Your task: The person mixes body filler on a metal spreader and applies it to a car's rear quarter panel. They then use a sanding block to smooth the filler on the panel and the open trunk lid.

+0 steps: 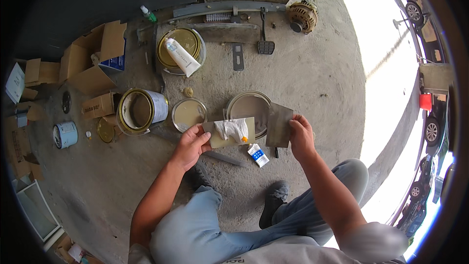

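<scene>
The left hand (193, 145) is closed on the left end of a pale rectangular board (213, 141), thumb on top. The right hand (302, 134) grips the right edge of a flat, dull grey-brown plate (279, 126) between thumb and fingers. Both are held in front of the person, above the floor, the plate just right of the board.

The board carries a thick, smeared mound of white paste (229, 128), uneven and ridged, with a small bright orange dab (245, 139) at its lower right. The plate's visible face looks smooth and streaked.

Near the hands lie a white-and-blue tube (258, 155) and a small black piece (276, 152). Beyond the board, a metal-rimmed round container (233, 101) is partly covered by it and the plate; to its left sits a shallow round lid (189, 114), then an open tin (160, 105) with a gold rim. Farther off, a large white tube (182, 58) lies across a gold-lidded can (196, 39).

The floor (332, 78) is rough grey concrete. Along its far side are a long metal bar (210, 8), a pedal (266, 46) and a rusty finned machine part (304, 13). Opened cardboard boxes (80, 61) stand at left; parked cars (432, 129) show at right, beyond strong sunlight.
</scene>
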{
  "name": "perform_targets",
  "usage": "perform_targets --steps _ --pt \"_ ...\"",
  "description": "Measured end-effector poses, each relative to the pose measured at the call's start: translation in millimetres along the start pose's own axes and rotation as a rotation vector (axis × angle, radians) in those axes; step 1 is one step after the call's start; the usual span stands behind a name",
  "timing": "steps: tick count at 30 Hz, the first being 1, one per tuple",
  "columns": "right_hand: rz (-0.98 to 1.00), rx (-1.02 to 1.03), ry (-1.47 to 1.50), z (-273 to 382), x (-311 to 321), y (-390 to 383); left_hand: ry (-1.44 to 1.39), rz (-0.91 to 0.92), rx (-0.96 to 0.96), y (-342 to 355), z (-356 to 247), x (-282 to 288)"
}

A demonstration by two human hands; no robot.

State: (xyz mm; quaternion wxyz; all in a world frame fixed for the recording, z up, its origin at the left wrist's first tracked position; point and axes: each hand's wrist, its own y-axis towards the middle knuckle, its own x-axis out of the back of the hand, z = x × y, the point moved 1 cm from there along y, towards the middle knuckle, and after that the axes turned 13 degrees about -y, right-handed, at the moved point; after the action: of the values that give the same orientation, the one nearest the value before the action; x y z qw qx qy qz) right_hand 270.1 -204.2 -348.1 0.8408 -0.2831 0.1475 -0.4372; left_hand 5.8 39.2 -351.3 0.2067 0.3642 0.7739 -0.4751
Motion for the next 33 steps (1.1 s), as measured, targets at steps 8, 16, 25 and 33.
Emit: perform_targets --steps 8,16,25,33 --pt "0.084 0.022 0.433 188 -27 -122 0.191 0.050 -0.174 -99 -162 -169" --pt "0.024 0.258 0.122 441 -25 -331 0.355 0.082 -0.296 -290 -260 -424" --pt "-0.138 0.501 0.167 597 39 -557 0.730 0.375 -0.455 -486 -297 -663" --pt "-0.307 0.626 0.333 605 89 -669 0.930 0.626 -0.493 -546 -259 -757"
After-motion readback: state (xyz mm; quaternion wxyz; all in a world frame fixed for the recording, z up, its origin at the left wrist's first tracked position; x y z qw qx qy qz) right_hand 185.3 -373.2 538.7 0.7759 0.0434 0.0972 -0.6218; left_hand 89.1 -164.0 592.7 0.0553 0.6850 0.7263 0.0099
